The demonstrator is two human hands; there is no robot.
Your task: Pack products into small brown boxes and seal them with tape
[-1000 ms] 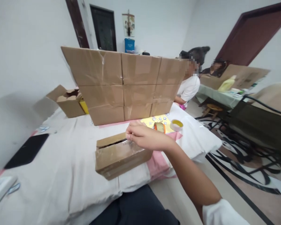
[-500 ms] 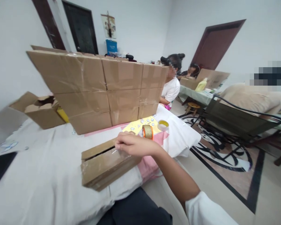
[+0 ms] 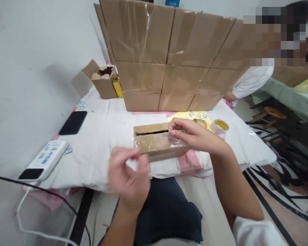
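Observation:
A small cardboard box [image 3: 154, 145] lies on the bed in front of me, with a dark gap along its top flaps. A strip of clear tape [image 3: 157, 141] runs shiny along its near top edge. My right hand [image 3: 195, 135] is closed over the box's right part, thumb and fingertips pinched on the strip. My left hand [image 3: 129, 172] is at the box's near left corner, fingers curled and smeared by motion; whether it grips the tape is unclear. Behind the right hand are a partly hidden brown tape roll [image 3: 200, 122] and a clear tape roll [image 3: 220, 126].
A wall of taped cardboard boxes [image 3: 179, 61] stands at the back. An open box [image 3: 104, 85] is left of it. A black phone [image 3: 73, 123] and a white power strip-like device [image 3: 47, 159] with cables lie at left. Another person's white sleeve [image 3: 254, 80] shows behind the boxes.
My view has turned left and down. My left hand has come into view beside the box. The right hand stays pinched on the strip over the box.

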